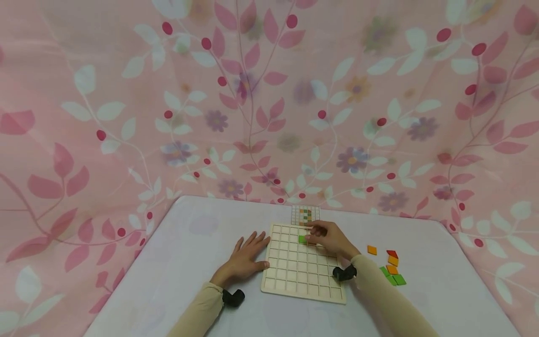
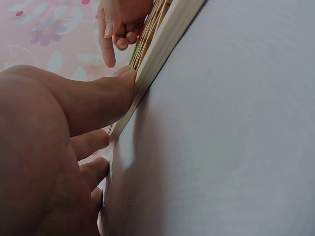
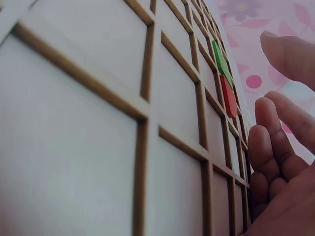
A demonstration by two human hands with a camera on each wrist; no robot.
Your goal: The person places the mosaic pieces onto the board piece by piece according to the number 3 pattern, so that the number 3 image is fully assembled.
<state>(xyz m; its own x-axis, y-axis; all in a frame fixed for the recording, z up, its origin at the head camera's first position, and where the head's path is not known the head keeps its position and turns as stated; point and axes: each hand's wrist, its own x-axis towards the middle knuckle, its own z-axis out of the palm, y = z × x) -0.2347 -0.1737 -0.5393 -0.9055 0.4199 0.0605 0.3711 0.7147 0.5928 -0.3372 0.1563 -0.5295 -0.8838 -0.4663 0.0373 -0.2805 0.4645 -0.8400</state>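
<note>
A pale wooden grid board (image 1: 290, 276) lies on the table. My left hand (image 1: 244, 260) is beside its left edge with spread fingers, and the thumb (image 2: 106, 96) touches the board's side. Over the far part of the board hovers my right hand (image 1: 330, 236), thumb and forefinger apart with nothing between them in the right wrist view. A green tile (image 3: 221, 64) and a red tile (image 3: 228, 96) sit end to end in the grid near those fingers. From the head view the green one shows by the fingertips, while the red one is hidden behind the hand.
Behind the board lies a small grid card (image 1: 306, 214) printed with coloured cells. Right of the board are loose tiles: an orange square (image 1: 372, 250), a red piece (image 1: 392, 254), further orange ones (image 1: 392, 269) and several green ones (image 1: 399, 280). A flowered curtain (image 1: 269, 117) hangs behind the table.
</note>
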